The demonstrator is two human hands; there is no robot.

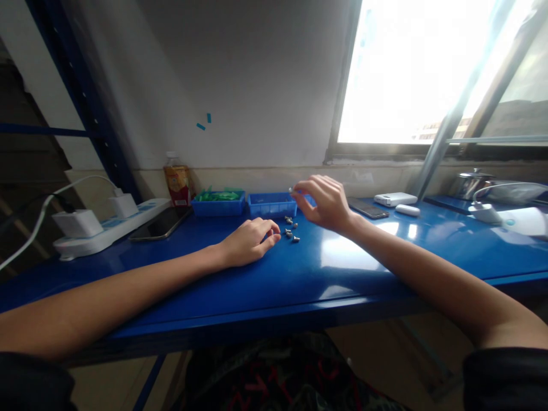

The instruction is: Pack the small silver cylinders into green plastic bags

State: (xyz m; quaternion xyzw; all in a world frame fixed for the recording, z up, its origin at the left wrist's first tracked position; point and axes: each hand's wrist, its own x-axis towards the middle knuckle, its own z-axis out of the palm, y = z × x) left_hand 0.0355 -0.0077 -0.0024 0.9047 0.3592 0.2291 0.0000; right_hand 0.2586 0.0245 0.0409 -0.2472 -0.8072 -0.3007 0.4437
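Nearest the camera: patterned dark clothing [274, 382] over the lap, below the front edge of the blue table [257, 291]. From my end I read the bench left to right.

Far left, a white power strip [92, 242] with plugs in it; a dark phone [161, 222] lies just beside. Behind that, a bottle [177, 181] against the wall, then a blue bin [220, 209] heaped with green pieces [217, 196].

Left hand [249, 241] rests low on the table, fingers curled, thumb and forefinger close together; I cannot tell whether anything sits between them. Beyond it, a second blue bin [273, 209]. In front of that bin, a few small metal screws [295, 239] lie loose, near the left fingertips.

Right hand [324, 201] is raised by this bin's right end, thumb and forefinger pinched on a small pale piece [290, 190]; too small for me to identify.

Step in hand, as I judge it: handling small parts one at a time. Next move calls for a firm pinch and clearance over the bin wall; a loose grip could drop the piece.
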